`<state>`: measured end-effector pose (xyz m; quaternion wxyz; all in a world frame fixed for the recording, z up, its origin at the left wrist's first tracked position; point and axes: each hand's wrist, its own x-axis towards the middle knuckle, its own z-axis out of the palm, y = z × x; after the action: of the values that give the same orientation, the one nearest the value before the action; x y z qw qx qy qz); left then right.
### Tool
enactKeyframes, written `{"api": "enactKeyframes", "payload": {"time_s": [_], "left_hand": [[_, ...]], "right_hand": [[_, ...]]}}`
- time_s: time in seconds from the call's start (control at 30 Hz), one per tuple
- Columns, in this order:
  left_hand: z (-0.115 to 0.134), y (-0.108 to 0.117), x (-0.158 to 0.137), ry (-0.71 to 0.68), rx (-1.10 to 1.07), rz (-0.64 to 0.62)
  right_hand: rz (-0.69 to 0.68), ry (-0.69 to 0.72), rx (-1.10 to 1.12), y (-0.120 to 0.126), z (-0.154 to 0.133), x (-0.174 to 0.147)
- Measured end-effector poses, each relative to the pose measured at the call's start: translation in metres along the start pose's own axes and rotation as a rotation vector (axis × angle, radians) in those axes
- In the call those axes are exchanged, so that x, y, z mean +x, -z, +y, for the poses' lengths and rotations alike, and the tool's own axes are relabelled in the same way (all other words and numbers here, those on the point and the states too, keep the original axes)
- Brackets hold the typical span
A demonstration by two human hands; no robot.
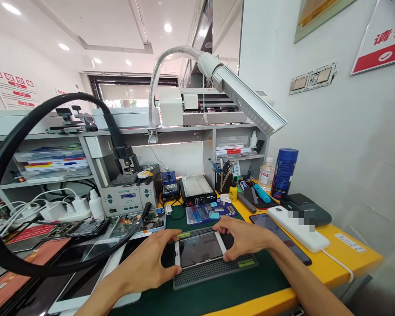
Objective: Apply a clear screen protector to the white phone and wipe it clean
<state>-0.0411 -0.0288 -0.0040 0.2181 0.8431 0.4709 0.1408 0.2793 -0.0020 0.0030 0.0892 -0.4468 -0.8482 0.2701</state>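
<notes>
On the yellow desk (329, 267) lies a green mat (263, 283). Two forearms (304, 274) slant inward across it from the lower corners. Between them is a grey perforated pad (207, 273). The left hand (148, 262) and right hand (248, 237) each pinch one end of a white-edged phone (200, 249), thumb nearest the body, screen up over the pad.

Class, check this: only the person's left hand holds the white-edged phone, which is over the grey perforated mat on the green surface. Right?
Not only the left hand: the head view shows the right hand holding the white-edged phone too, at its opposite end. The phone is indeed over the grey perforated mat on the green surface.
</notes>
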Motion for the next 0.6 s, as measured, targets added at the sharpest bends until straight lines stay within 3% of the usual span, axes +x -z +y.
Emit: {"api": "enactKeyframes", "payload": {"time_s": [0.6], "left_hand": [[0.0011, 0.0008, 0.0011, -0.01, 0.001, 0.015]], "right_hand": [[0.011, -0.03, -0.007, -0.0018, 0.0026, 0.0029]]}}
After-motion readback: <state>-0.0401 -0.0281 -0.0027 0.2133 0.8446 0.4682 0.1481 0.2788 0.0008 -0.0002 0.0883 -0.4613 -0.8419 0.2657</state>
